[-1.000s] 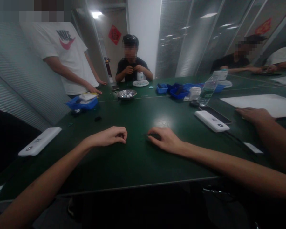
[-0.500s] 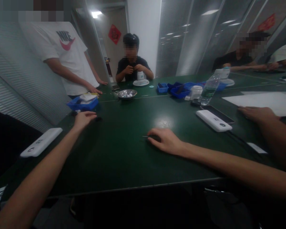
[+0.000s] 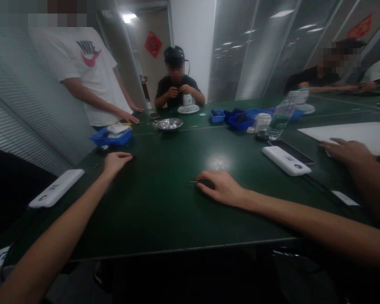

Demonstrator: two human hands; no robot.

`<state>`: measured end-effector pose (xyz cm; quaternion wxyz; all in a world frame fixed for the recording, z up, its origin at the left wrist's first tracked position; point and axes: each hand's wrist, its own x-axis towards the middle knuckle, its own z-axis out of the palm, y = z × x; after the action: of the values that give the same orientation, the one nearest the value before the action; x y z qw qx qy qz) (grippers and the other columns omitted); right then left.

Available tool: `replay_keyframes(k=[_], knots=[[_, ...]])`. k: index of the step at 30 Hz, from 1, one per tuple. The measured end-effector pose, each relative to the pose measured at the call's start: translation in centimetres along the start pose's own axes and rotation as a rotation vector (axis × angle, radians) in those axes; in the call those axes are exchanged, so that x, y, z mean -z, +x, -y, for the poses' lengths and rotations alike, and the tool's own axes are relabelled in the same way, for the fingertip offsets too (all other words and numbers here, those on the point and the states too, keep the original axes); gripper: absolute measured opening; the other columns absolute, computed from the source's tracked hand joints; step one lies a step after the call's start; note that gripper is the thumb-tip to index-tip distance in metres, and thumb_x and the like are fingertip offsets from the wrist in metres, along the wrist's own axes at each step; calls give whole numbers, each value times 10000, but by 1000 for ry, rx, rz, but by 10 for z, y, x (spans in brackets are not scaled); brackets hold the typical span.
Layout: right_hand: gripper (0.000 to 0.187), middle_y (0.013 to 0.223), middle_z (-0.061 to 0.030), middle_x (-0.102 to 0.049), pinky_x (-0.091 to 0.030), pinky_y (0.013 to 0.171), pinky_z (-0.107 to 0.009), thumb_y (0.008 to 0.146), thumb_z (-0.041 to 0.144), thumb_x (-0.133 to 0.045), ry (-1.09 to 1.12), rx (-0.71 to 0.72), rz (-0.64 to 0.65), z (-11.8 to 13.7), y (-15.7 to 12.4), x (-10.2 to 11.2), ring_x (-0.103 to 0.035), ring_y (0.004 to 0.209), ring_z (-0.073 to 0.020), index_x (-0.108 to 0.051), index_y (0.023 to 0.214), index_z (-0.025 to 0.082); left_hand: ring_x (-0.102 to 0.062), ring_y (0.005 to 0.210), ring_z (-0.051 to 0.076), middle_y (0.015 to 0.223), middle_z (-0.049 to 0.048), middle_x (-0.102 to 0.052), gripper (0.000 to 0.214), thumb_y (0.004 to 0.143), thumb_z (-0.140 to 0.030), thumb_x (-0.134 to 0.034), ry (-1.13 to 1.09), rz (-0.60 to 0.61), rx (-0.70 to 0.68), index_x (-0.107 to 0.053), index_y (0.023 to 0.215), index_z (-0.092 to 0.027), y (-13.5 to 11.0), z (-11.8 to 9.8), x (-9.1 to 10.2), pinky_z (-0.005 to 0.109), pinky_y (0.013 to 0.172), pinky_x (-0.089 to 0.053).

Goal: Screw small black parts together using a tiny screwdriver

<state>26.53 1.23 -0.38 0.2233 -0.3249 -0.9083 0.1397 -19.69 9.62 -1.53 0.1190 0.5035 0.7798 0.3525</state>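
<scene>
Head view: the right hand [image 3: 220, 185] rests on the green tabletop [image 3: 164, 219], grasping a thin rod [image 3: 193, 182] between thumb and forefinger, with the free end projecting leftward. The left hand [image 3: 115, 162] lies well apart from it, near a blue tray [image 3: 122, 139], thumb and fingertips drawn together; whether they enclose anything cannot be told. A white oblong device [image 3: 286, 161] lies just beside a dark phone [image 3: 293, 151]; a metal bowl [image 3: 169, 129] stands farther back.
</scene>
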Motion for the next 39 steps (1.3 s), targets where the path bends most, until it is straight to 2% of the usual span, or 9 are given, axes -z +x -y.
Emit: replay_keyframes(k=[4, 9, 13, 15, 19, 22, 27, 31, 39], knots=[[238, 1014, -61, -716, -487, 714, -317, 994, 351, -560, 9, -2, 6, 1, 0, 1, -667, 820, -190, -650, 1149, 195, -703, 866, 248, 953, 63, -783, 338, 688, -356, -825, -22, -19, 7, -812, 987, -200, 1, 2, -2, 313, 768, -516], [252, 1025, -67, -711, -496, 722, -320, 1003, 358, -545, 9, -2, 19, 3, 0, 3, -660, 828, -191, -646, 1159, 187, -695, 787, 248, 919, 77, -781, 378, 718, -381, -813, 40, 1, -9, -805, 1035, -177, -5, -3, 2, 313, 702, -508], [247, 1030, -61, -713, -492, 724, -316, 995, 356, -560, 1, -8, 24, 1, 0, 1, -661, 831, -190, -649, 1161, 196, -718, 849, 221, 961, 78, -779, 377, 757, -332, -788, 29, 3, -146, -768, 1091, -158, -11, -7, 2, 273, 739, -524], [246, 1028, -58, -713, -490, 728, -311, 995, 357, -560, 3, -4, 20, 0, 0, 0, -663, 834, -187, -648, 1161, 197, -724, 874, 212, 962, 84, -777, 327, 776, -307, -767, 47, -15, -209, -756, 1059, -144, -11, -6, 1, 262, 766, -529], [252, 1017, -62, -716, -481, 715, -303, 1000, 360, -551, -2, 4, 15, 0, 0, 0, -661, 820, -181, -647, 1158, 190, -721, 851, 234, 916, 74, -774, 211, 820, -331, -726, 200, -61, -302, -773, 941, -164, -7, -1, -1, 291, 799, -525], [253, 1026, -61, -719, -482, 721, -306, 998, 357, -555, -5, 5, 15, 0, 0, 0, -664, 825, -184, -647, 1168, 193, -716, 858, 254, 922, 79, -773, 212, 863, -330, -681, 304, -64, -390, -785, 960, -174, -5, 2, 0, 318, 821, -514], [248, 1036, -62, -715, -487, 736, -314, 999, 350, -553, 3, 6, 17, 2, 0, 2, -665, 838, -188, -646, 1162, 188, -683, 989, 300, 1075, 136, -746, 277, 936, -285, -554, 535, -38, -577, -765, 1046, -143, -7, 5, 0, 372, 871, -499], [237, 1020, -59, -713, -477, 719, -305, 1001, 343, -551, -7, 7, 18, 4, -1, 2, -661, 829, -184, -649, 1148, 185, -655, 1025, 316, 1083, 153, -726, 288, 946, -318, -536, 598, -41, -579, -745, 1036, -143, -5, 5, -1, 384, 854, -500], [246, 1038, -57, -702, -479, 727, -306, 1002, 347, -554, -20, 12, 18, 5, -3, 1, -653, 831, -181, -633, 1175, 190, -672, 928, 298, 1006, 151, -722, 259, 903, -359, -580, 558, 16, -529, -718, 962, -148, 4, 0, -1, 355, 811, -500]])
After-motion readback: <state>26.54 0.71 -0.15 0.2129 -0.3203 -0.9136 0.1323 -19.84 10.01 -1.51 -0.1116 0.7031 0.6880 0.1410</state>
